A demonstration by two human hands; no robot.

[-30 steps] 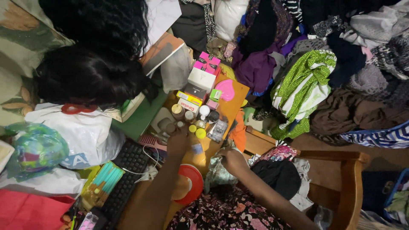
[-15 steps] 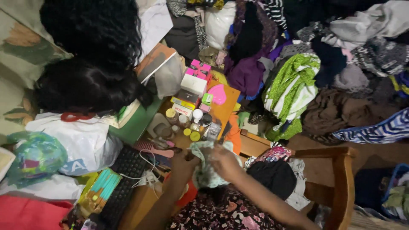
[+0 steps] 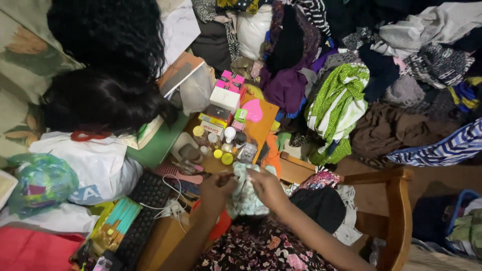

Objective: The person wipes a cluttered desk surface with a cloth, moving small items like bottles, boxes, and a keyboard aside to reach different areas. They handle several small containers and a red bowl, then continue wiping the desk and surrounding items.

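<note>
Both hands grip a pale patterned cloth (image 3: 244,193) just above the lap: left hand (image 3: 217,186) clenched on its left edge, right hand (image 3: 267,185) curled over its right side. Cloth sits at the near edge of the cluttered orange table (image 3: 261,131), beside small jars (image 3: 223,145) and a black keyboard (image 3: 143,211).

Pink-white box (image 3: 227,90) behind small jars (image 3: 221,143)

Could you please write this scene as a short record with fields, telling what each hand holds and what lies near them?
left hand: grips the pale patterned cloth from the left
right hand: grips the same cloth from the right
in front of the hands: small bottles and jars on an orange tabletop
left of the hands: black keyboard, pink comb
right: wooden chair, green and white garment in a clothes pile
</note>
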